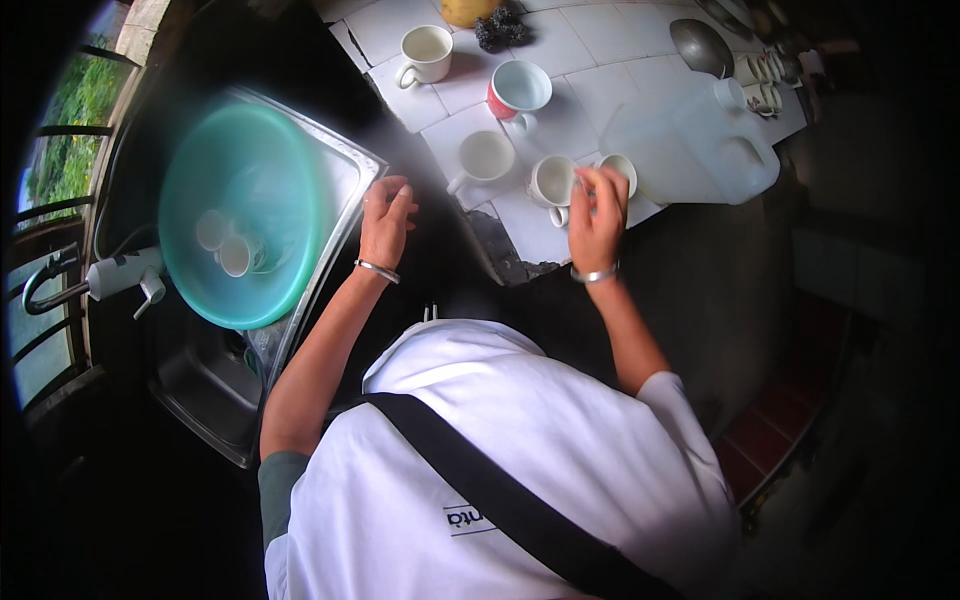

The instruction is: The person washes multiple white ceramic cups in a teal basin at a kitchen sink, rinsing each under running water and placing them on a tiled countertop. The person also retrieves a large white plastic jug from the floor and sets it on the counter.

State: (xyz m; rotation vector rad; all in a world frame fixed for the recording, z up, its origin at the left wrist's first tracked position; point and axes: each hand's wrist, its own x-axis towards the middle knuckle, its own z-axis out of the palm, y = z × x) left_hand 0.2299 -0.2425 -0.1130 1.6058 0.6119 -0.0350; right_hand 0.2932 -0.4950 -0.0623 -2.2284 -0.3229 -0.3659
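Note:
My right hand [600, 202], with a metal bracelet at the wrist, is over the near edge of the white tiled counter [585, 41]. Its curled fingers overlap a white cup [622, 171] and come close to another white cup [553, 180] at their left; whether they touch either is unclear. My left hand [387, 221] hovers beside the metal sink's rim, fingers loosely bent, holding nothing. More cups stand on the counter: a plain one [486, 156], a red-and-white mug [519, 90] and a cream cup [426, 54]. Two cups [238, 255] lie in the green plastic basin [296, 225].
A translucent plastic jug [712, 142] lies on the counter at right, with a metal bowl [701, 46] and several cups [761, 97] beyond. Dark scouring pads [501, 30] sit at the top. A faucet [124, 274] and the sink bowl [214, 375] are at left.

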